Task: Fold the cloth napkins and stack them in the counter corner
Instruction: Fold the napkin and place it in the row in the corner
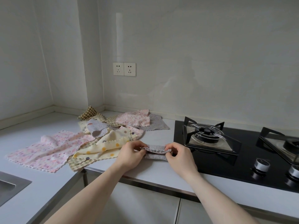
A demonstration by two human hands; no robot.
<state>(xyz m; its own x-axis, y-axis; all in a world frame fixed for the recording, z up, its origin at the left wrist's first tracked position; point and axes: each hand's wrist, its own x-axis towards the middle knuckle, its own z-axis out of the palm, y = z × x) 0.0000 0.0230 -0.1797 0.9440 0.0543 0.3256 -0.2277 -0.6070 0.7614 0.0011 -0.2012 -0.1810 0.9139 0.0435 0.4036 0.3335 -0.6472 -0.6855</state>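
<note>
While both hands worked at the counter's (48,188) front edge, a small grey napkin (156,151) lay between them, already folded into a narrow band just left of the black hob (210,162). The left hand (131,153) pinched the band's left end, fingers curled over the top layer; the right hand (179,155) pinched the right end the same way, thumb and fingertips closed on the cloth. The upper fold was lifted slightly off the lower one, which rested on the counter.

To the left, the unfolded napkins lay in a loose heap. A yellow napkin (103,147) with dots lay nearest the left hand, its edge just beside the wrist, over a checked napkin (77,162) that reached the counter's edge. A pink napkin (48,151) spread flat further left. Behind them sat a crumpled grey one with large dots (97,128), a brown checked one (89,113) against the wall in the corner, another pink one (134,118) and a flat grey one (155,125) near the hob's back corner.

Two sockets (124,69) sat on the wall above the heap. A sink (9,185) showed at the lower left, and two knobs (260,165) at the hob's front.
</note>
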